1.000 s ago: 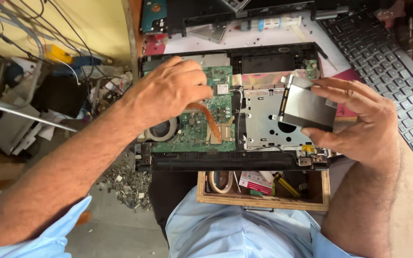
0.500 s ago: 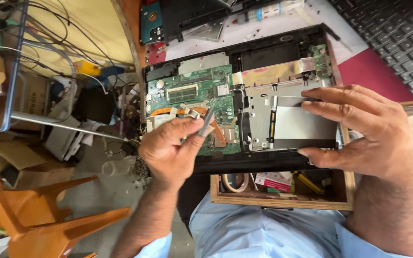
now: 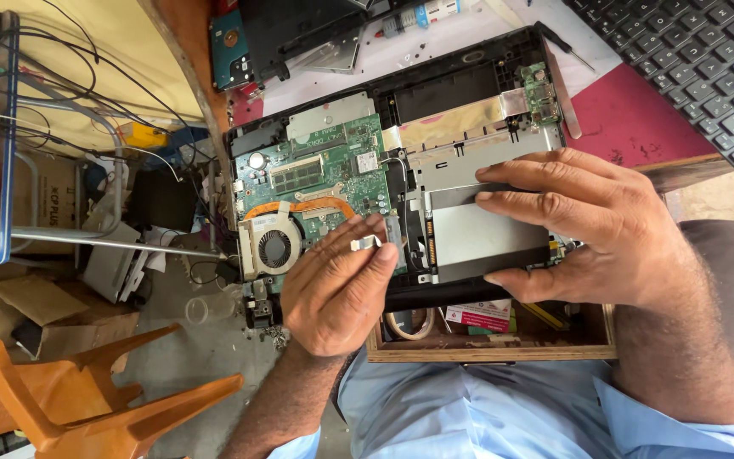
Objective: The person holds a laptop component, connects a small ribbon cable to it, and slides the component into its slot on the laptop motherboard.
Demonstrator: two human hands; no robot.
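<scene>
A flat grey drive (image 3: 488, 231) is pressed into the bay of an opened laptop (image 3: 384, 170)

The drive is judged to be nearly seated: it is lain flat in the metal bay at the right of the chassis, yet no fixing screws can be seen, and the base cover is off, so closing up is judged to be left. The drive is shown as a plain matt-grey rectangular slab with a darker band along its upper edge. The right hand (image 3: 592, 225) is spread over it, fingers extended and laid on its top and right edge, thumb at the lower edge. The left hand (image 3: 337, 289) is curled, with a small silvery tool (image 3: 365, 244) pinched between thumb and fingertips, just beside the green circuit board (image 3: 320, 170) and fan (image 3: 274, 248)
</scene>
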